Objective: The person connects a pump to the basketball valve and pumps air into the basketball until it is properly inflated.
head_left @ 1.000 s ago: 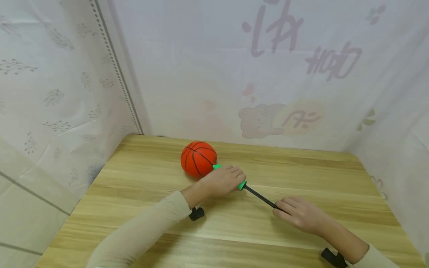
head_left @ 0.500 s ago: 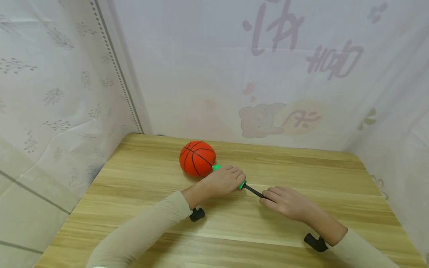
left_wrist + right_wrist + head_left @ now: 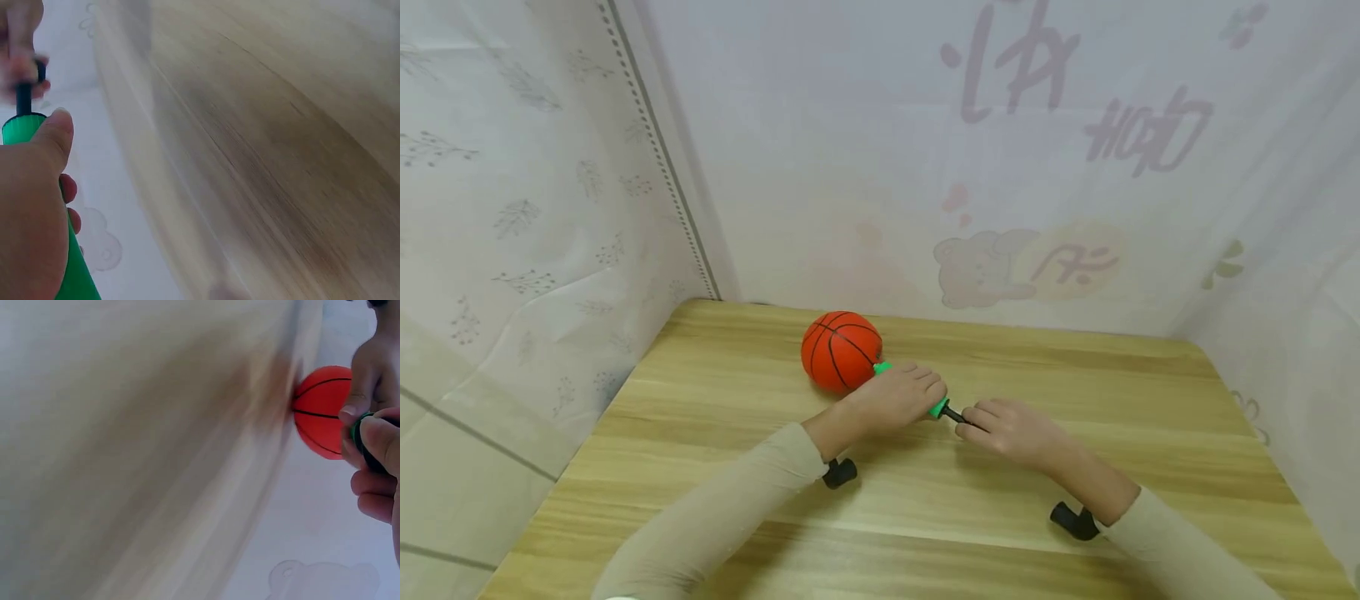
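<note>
A green hand pump (image 3: 76, 275) with a black rod runs from the ball toward the right in the head view. My left hand (image 3: 898, 398) wraps round its green barrel, thumb along the near side in the left wrist view. The black handle end of the pump is gripped by my right hand (image 3: 1011, 432), close to the barrel, with only a short stretch of rod (image 3: 952, 414) showing. At the barrel's far end sits an orange-red basketball (image 3: 841, 352) with black lines. The spot where pump and ball meet is partly hidden, and no needle can be made out.
Everything is on a wood-grain table (image 3: 962, 533). Behind it hangs a pale printed cloth (image 3: 850, 167), with another patterned cloth (image 3: 550, 208) on the left side. Dark wrist-camera mounts (image 3: 840, 473) jut out below both wrists.
My right hand has moved left and away from me, pushing the rod into the barrel, so less of it shows. The left hand keeps its grip, and the ball has barely shifted.
</note>
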Demonstrator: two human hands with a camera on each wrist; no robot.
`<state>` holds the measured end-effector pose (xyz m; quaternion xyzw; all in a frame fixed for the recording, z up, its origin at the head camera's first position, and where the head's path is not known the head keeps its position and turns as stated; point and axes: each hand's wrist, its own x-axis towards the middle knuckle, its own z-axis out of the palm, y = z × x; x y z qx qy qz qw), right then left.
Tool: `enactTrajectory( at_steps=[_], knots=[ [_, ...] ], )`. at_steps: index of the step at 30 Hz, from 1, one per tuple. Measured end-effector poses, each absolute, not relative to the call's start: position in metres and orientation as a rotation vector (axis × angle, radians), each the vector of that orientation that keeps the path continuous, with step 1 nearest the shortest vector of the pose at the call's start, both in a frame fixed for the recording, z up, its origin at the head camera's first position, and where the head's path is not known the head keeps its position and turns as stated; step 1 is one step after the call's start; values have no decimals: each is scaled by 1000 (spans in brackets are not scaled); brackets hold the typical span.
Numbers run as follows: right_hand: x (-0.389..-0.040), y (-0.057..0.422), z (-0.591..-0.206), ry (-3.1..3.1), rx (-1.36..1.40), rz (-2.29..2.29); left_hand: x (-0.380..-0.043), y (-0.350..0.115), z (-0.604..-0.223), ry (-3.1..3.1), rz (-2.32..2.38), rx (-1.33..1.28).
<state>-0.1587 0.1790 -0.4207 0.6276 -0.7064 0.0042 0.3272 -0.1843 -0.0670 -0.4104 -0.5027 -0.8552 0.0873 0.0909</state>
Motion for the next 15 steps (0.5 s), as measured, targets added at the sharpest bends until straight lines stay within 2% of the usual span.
enactTrajectory(
  at_steps=[15],
  knots=[
    [-124,237,-423,-1821,1698,82,-183,-68,-414,-2534,281,-1532]
  ],
)
